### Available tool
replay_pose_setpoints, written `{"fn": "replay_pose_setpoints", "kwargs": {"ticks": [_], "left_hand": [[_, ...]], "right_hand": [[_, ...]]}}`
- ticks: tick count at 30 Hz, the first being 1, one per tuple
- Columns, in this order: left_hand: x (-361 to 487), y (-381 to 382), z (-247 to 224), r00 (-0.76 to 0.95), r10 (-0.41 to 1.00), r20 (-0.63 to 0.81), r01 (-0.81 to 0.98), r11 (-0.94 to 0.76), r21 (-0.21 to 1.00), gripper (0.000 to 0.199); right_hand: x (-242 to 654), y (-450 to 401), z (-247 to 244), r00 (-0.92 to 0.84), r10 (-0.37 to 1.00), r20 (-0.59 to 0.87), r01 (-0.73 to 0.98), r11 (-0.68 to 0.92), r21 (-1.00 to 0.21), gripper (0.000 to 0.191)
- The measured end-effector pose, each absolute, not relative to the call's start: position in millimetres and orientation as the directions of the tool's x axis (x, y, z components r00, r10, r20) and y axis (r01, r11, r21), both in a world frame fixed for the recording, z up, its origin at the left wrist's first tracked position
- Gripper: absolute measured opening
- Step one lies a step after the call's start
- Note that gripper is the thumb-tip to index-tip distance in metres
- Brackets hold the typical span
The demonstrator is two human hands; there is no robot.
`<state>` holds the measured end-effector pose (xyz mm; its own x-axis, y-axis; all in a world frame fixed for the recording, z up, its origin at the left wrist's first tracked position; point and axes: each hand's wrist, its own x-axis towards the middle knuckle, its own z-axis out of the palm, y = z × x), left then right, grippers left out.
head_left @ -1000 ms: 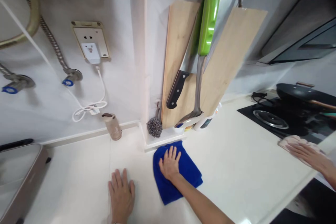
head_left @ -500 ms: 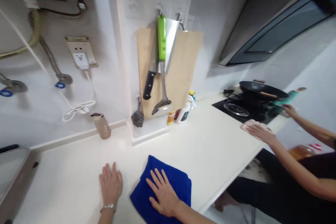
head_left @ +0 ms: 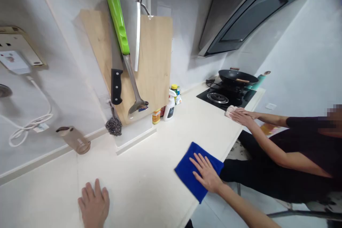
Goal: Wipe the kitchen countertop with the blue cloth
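Observation:
A blue cloth (head_left: 187, 172) lies flat on the white countertop (head_left: 144, 185), one corner at the front edge. My right hand (head_left: 207, 174) rests on it palm down, fingers spread. My left hand (head_left: 94, 205) is lower left, on or just over the bare counter, with its fingers apart and nothing in it. A co-worker's hands (head_left: 242, 115) press a pale pink cloth (head_left: 229, 111) at the near edge of the black cooktop (head_left: 227, 96).
A brown cup (head_left: 76, 140) leans against the wall. A cutting board (head_left: 155, 53), knife (head_left: 117, 85), green-handled ladle (head_left: 121, 32) and steel scrubber (head_left: 114, 125) hang there. Behind the counter's corner stands a spray bottle (head_left: 169, 108). A wok (head_left: 236, 76) sits on the cooktop; the co-worker (head_left: 301, 142) is at right.
The view has turned right. My right hand and the blue cloth have moved right along the counter, to its front edge. The co-worker's two hands have come together at the pink cloth.

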<state>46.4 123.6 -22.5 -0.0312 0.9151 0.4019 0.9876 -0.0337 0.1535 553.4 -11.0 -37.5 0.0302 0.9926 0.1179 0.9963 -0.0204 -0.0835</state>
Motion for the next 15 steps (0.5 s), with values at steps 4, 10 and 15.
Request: {"fn": "replay_pose_setpoints", "kwargs": {"ticks": [4,10,15], "left_hand": [[47.9,122.8,-24.2,-0.020,0.901,0.433,0.990,-0.044,0.137,0.059],[43.7,122.5,-32.1,-0.015,0.896,0.443,0.989,-0.052,0.138,0.057],[42.6,121.8,-34.9,0.012,0.888,0.460,0.984,-0.091,0.151,0.059]], "right_hand": [[601.6,15.2,-57.3,0.232,0.969,0.086,0.972,-0.234,0.012,0.062],[631.6,85.3,-79.3,0.541,0.832,0.126,0.830,-0.552,0.082,0.067],[599.8,148.1,-70.4,0.642,0.759,0.110,0.758,-0.649,0.056,0.068]]}}
